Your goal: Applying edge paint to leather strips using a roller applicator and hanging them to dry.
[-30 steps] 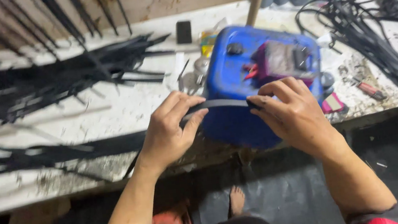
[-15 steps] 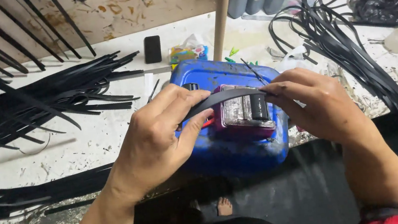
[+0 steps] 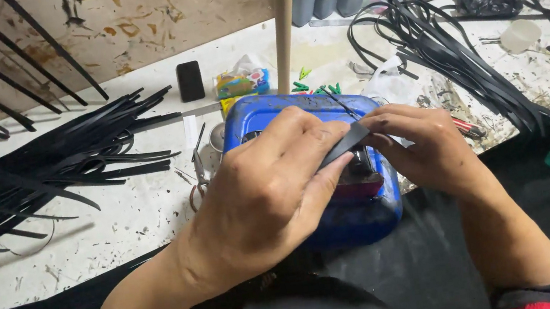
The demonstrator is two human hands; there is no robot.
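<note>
The left hand (image 3: 272, 190) and right hand (image 3: 421, 150) pinch a short black strip (image 3: 346, 144) between fingertips above a blue plastic container (image 3: 338, 216) at the tabletop (image 3: 122, 215) edge, where a loosened pinch could probably drop the strip into the lap below.

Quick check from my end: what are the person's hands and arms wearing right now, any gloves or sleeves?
No gloves: the left hand and right hand are bare, with no rings or watch visible. Both forearms are uncovered. A dark sleeve with a red edge shows at the right arm's upper end.
</note>
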